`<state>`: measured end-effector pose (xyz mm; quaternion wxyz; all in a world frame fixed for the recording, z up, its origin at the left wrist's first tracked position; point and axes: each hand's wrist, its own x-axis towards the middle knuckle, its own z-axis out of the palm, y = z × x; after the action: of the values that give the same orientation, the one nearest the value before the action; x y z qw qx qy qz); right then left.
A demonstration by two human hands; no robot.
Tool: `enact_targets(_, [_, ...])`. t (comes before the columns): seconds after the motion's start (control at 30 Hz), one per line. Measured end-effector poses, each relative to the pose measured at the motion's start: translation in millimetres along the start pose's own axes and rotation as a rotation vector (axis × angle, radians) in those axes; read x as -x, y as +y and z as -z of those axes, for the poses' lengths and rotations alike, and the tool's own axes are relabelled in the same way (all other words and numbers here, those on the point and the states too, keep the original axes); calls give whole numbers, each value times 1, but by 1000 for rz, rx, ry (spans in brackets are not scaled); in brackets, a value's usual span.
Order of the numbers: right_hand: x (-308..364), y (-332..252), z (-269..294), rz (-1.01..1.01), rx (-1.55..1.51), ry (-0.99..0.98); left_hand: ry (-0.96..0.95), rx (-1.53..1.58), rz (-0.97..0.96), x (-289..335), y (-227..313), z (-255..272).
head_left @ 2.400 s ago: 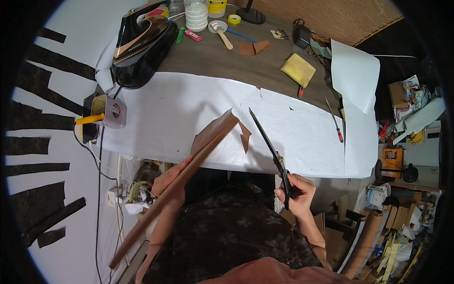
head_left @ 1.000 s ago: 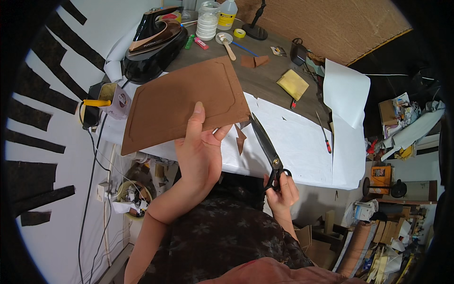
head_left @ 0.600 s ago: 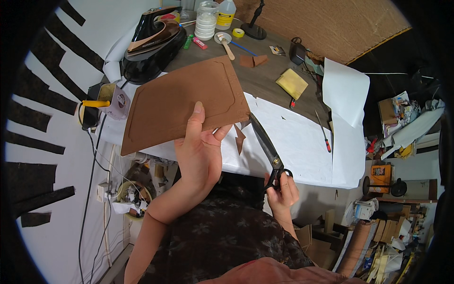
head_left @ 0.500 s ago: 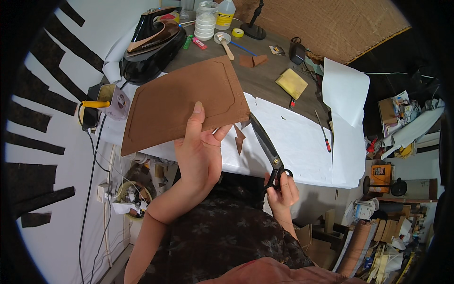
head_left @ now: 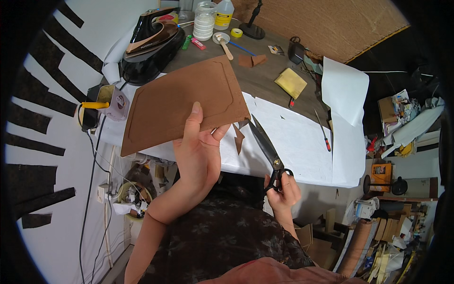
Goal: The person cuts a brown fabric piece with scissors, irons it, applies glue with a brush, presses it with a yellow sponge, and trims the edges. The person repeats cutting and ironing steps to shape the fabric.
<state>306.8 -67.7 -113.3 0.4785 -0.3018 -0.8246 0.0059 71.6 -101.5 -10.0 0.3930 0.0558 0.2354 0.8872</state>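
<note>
My left hand (head_left: 198, 146) holds up a brown, leather-like panel (head_left: 177, 102), thumb on its face and fingers behind. A raised line runs inside the panel's edges, and its near right corner looks frayed. In my right hand (head_left: 283, 193) is a pair of black scissors (head_left: 270, 152), fingers through the handles. The blades are slightly parted, with their tips just off that corner. Below the panel, a pointed brown scrap (head_left: 240, 138) shows over the white paper (head_left: 293, 146) covering the table.
Behind the panel stand a black iron (head_left: 153, 45), a jar of white stuff (head_left: 204, 23) and a bottle (head_left: 224, 14). A brush (head_left: 224, 47), a yellow sponge-like pad (head_left: 291, 84) and a red-handled tool (head_left: 326, 137) lie to the right. A tub (head_left: 113, 102) sits left.
The scissors have drawn slightly away from the panel's corner, and their blades have parted a little. The left hand and panel have barely moved.
</note>
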Motion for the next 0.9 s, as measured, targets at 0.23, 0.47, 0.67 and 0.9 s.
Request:
enact_targets(0.23, [3, -1, 1, -17, 6, -43, 12, 0, 2, 1, 0, -1])
enact_targets(0.47, [0, -2, -1, 11, 9, -21, 11, 9, 9, 2, 1, -1])
enact_targets(0.67, [-6, -8, -9, 18, 66, 44, 7, 70, 90, 4, 3, -9])
enact_targets(0.9, [-15, -6, -17, 25, 96, 107, -22, 120, 198, 1, 2, -13])
